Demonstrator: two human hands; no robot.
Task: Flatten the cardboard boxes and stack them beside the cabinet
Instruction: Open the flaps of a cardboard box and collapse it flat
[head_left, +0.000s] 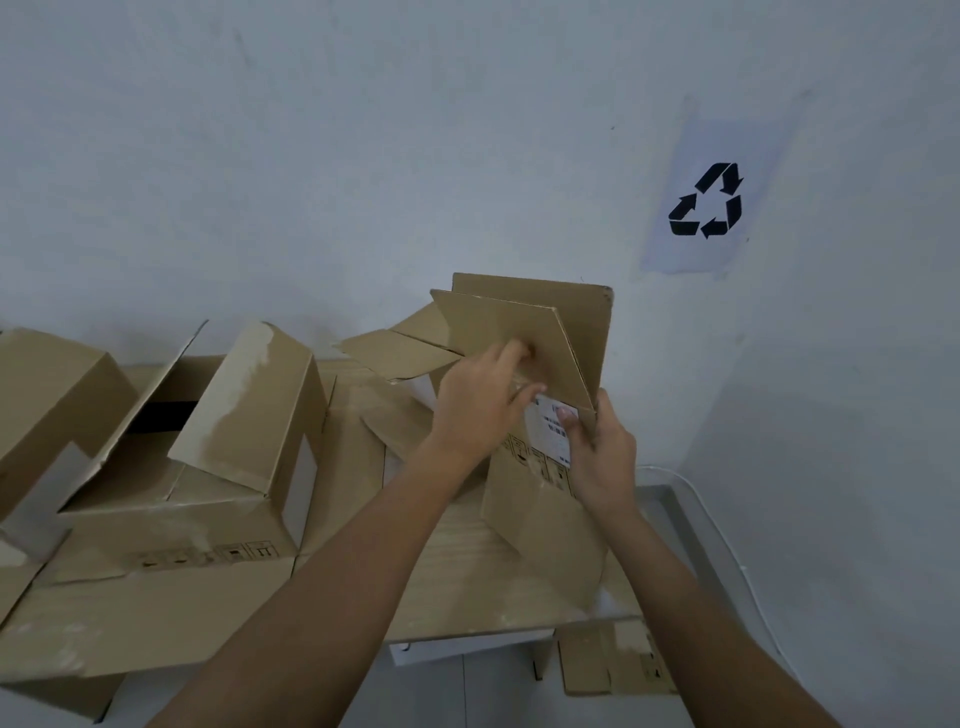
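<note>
A brown cardboard box (540, 332) with a white label stands tilted on the cabinet top (467, 566), its flaps open upward. My right hand (602, 457) grips its near right corner, thumb on the label. My left hand (483, 400) holds the box's front panel, its fingers curled against the flap. Another open box (218, 457) lies on its side to the left, with its flaps spread. A third box (47, 395) sits at the far left edge.
A white wall rises close behind the cabinet, with a paper recycling sign (709, 202) taped at the right. Flattened cardboard (613, 660) lies on the floor below the cabinet's right end. A grey floor strip (680, 519) and a thin white cable run along the wall.
</note>
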